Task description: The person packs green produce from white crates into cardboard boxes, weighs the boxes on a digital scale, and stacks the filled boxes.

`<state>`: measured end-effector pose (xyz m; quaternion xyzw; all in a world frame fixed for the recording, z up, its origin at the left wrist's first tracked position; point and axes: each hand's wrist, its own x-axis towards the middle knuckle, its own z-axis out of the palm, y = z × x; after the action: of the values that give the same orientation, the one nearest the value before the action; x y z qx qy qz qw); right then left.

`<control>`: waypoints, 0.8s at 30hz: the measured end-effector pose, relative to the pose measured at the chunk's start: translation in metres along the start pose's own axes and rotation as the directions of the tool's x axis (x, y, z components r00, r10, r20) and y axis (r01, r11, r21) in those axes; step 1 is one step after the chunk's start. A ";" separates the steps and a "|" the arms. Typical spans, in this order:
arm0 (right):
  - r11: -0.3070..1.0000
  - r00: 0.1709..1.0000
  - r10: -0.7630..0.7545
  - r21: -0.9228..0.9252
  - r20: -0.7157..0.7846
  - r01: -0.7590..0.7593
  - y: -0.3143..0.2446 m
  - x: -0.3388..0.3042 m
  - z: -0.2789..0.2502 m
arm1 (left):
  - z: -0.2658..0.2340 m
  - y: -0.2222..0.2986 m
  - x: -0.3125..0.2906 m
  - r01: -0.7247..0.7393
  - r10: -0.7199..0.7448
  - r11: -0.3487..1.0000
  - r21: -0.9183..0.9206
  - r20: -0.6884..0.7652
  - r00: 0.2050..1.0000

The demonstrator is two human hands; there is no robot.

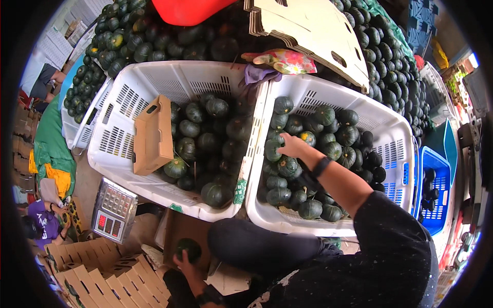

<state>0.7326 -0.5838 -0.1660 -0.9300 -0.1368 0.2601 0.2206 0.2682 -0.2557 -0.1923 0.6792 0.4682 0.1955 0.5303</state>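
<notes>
My right hand reaches into the right white crate, its fingers curled over the side of a green kabocha squash at the crate's left. Around it lie several more kabocha squashes, one with an orange patch. Low in the view, my left hand holds a dark green kabocha squash from below, above an open brown box. In the left white crate, an empty brown carton leans beside more squashes.
A scale with a keypad stands left of my knee. Below it are stacked brown cartons. Flat cardboard sheets and a floral glove lie beyond the crates. A blue crate stands right; a person in purple is far left.
</notes>
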 end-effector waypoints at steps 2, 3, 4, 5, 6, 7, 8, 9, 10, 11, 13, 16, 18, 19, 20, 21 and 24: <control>0.995 0.999 0.048 -0.093 -0.005 -0.048 -0.012 0.024 0.039 | -0.005 -0.048 0.006 -0.202 0.114 0.886 0.417 0.226 0.967; 0.973 0.989 0.078 -0.205 -0.128 -0.103 -0.016 0.029 0.056 | 0.004 -0.048 0.009 -0.200 0.044 0.828 0.524 0.296 0.954; 0.972 0.988 0.080 -0.209 -0.129 -0.106 -0.008 0.033 0.057 | 0.010 -0.047 0.010 -0.209 -0.033 0.756 0.620 0.355 0.934; 0.997 0.993 0.072 0.034 -0.089 -0.070 0.004 0.034 0.055 | 0.012 -0.044 0.010 -0.210 -0.032 0.759 0.617 0.357 0.933; 0.960 0.997 0.054 0.277 -0.046 -0.039 0.003 0.029 0.047 | 0.021 -0.005 0.008 -0.247 -0.076 0.653 0.716 0.386 0.919; 0.702 0.985 0.020 0.699 0.169 -0.134 0.009 0.011 0.037 | 0.019 0.006 0.008 -0.265 -0.100 0.597 0.757 0.398 0.912; 0.572 0.951 0.045 0.773 0.307 -0.276 -0.005 -0.012 0.013 | 0.014 0.022 0.006 -0.277 -0.118 0.535 0.798 0.395 0.911; 0.338 0.926 -0.204 0.911 0.317 -0.237 0.005 -0.032 0.001 | 0.008 0.023 0.007 -0.249 0.101 0.761 0.599 0.269 0.958; 0.340 0.930 -0.197 0.912 0.309 -0.231 0.007 -0.047 -0.008 | 0.004 0.023 0.007 -0.271 0.262 0.903 0.332 0.073 0.962; 0.152 0.907 -0.316 0.958 0.280 -0.243 -0.016 -0.077 -0.027 | 0.011 0.054 0.000 -0.269 0.259 0.904 0.333 0.076 0.963; -0.054 0.889 -0.446 0.988 0.103 -0.142 -0.043 -0.104 -0.032 | 0.045 0.155 -0.016 0.068 -0.081 0.947 -0.314 -0.028 0.996; -0.109 0.879 -0.476 0.993 -0.019 -0.038 -0.100 -0.138 -0.033 | 0.066 0.208 -0.034 -0.039 0.195 0.898 -0.437 0.319 0.928; 0.100 0.699 -0.714 0.980 -0.050 0.173 -0.146 -0.161 -0.044 | 0.086 0.237 -0.049 0.238 0.366 0.688 -0.685 0.611 0.702; 0.200 0.515 -0.851 0.847 -0.099 0.492 -0.159 -0.161 -0.035 | 0.103 0.246 -0.061 0.300 0.366 0.614 -0.730 0.601 0.711; 0.260 0.442 -0.896 0.755 -0.044 0.602 -0.175 -0.170 -0.035 | 0.107 0.248 -0.064 0.331 0.434 0.552 -0.765 0.603 0.670; 0.325 0.504 -0.859 0.664 -0.090 0.673 -0.176 -0.167 -0.039 | 0.101 0.242 -0.057 0.385 0.513 0.508 -0.771 0.630 0.583; 0.614 0.835 -0.480 0.576 -0.270 0.540 -0.142 -0.121 -0.046 | 0.057 0.204 -0.031 0.349 0.474 0.485 -0.802 0.577 0.665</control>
<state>0.6380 -0.5210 -0.0114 -0.7331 -0.2902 0.1754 0.5896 0.3841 -0.3118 -0.0214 0.3468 0.0128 0.1308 0.9287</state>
